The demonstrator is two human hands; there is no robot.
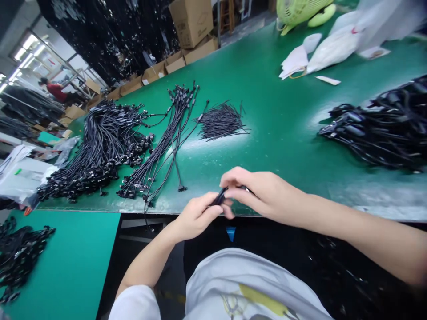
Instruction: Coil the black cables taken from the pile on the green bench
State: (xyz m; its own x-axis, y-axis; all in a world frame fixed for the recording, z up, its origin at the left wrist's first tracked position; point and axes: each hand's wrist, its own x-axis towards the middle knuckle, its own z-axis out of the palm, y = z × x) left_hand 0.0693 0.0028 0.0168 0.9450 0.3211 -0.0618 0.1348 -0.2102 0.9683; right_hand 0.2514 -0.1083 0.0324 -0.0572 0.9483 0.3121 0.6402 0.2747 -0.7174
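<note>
Close to the front edge of the green table (pixel 287 169), my two hands meet over a coiled black cable (pixel 219 197). My left hand (pixel 198 215) is closed round its left end, thumb along the top. My right hand (pixel 256 191) pinches the other end, and a small shiny part shows by its fingers; most of the cable is hidden. Beyond the hands lies a pile of short black ties (pixel 222 121). Left of it is a loose bundle of straight black cables (pixel 167 138) with connectors at both ends.
A big heap of black cables (pixel 106 138) lies farther left. More coiled black cables (pixel 376 124) are piled at right. White bags (pixel 336 51) and a green fan (pixel 296 13) stand at back right. Cartons (pixel 191 22) line the far edge. A person (pixel 56 91) sits in the distance.
</note>
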